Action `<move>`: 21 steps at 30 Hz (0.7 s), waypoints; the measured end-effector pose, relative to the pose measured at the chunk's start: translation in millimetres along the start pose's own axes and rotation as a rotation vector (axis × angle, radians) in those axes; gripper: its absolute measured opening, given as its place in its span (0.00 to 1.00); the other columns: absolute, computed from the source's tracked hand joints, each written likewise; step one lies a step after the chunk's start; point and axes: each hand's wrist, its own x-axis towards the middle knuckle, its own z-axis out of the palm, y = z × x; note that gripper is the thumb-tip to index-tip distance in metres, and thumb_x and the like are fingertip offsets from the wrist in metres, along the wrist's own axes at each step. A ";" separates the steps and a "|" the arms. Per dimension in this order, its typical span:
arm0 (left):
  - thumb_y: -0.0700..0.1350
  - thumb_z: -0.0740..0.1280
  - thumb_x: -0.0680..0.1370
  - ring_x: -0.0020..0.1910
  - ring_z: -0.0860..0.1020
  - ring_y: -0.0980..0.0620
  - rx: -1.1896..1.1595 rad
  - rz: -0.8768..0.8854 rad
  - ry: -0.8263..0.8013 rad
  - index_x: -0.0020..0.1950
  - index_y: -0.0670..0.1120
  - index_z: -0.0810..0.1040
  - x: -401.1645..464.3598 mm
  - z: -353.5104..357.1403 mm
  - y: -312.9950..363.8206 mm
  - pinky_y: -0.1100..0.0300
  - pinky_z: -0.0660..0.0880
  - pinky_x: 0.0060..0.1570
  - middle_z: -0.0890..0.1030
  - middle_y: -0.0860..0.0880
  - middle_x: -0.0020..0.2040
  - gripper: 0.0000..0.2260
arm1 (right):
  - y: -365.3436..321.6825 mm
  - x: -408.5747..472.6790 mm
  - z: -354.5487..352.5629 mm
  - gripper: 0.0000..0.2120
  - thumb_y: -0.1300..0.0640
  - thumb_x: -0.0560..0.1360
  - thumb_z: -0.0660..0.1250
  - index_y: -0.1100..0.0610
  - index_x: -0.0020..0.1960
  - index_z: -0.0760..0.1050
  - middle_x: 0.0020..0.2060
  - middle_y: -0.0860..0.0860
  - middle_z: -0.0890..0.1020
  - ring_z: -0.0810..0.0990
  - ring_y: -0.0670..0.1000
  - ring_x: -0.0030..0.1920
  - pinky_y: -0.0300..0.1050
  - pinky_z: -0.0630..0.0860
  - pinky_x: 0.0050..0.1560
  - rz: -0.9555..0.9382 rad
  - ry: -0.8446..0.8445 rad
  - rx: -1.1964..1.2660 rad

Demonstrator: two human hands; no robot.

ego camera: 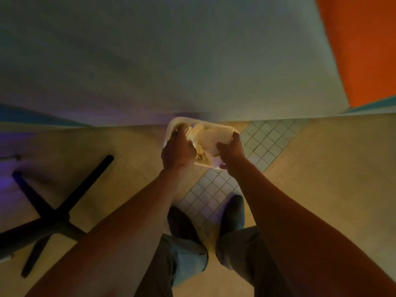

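Observation:
I hold a pale tray (214, 126) out in front of me at waist height, above the floor and close to a wall. My left hand (177, 152) grips its left edge, fingers curled over the rim. My right hand (231, 154) grips the right near corner, thumb on top. On the tray lies crumpled white paper (209, 139) with some small scraps beneath it. The picture is dim and blurred, so I cannot tell what the scraps are.
A grey-white wall (171, 61) fills the upper view, with an orange panel (360, 43) at the right. A black cross-shaped table base (53, 213) stands on the beige tiled floor (321, 168) at the left. My two dark shoes (233, 213) stand below the tray.

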 end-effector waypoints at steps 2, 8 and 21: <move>0.45 0.61 0.82 0.62 0.77 0.41 0.001 -0.010 -0.018 0.74 0.54 0.64 13.5 14.3 -6.6 0.51 0.71 0.50 0.75 0.48 0.68 0.21 | 9.4 19.3 10.7 0.26 0.63 0.77 0.63 0.51 0.72 0.59 0.60 0.56 0.73 0.75 0.62 0.57 0.67 0.80 0.50 0.031 0.004 0.026; 0.47 0.60 0.81 0.68 0.73 0.40 0.062 -0.046 -0.093 0.78 0.53 0.59 54.7 60.8 -29.6 0.46 0.70 0.62 0.74 0.44 0.69 0.25 | 35.1 83.9 34.6 0.17 0.62 0.79 0.62 0.57 0.66 0.65 0.55 0.54 0.74 0.75 0.59 0.60 0.64 0.76 0.60 0.100 0.042 0.128; 0.45 0.60 0.80 0.72 0.69 0.40 0.120 -0.048 -0.205 0.82 0.51 0.48 94.9 95.1 -29.9 0.46 0.71 0.65 0.65 0.41 0.77 0.33 | 52.3 132.1 43.3 0.19 0.59 0.83 0.55 0.58 0.73 0.61 0.66 0.57 0.72 0.73 0.57 0.60 0.56 0.70 0.66 0.217 0.083 0.186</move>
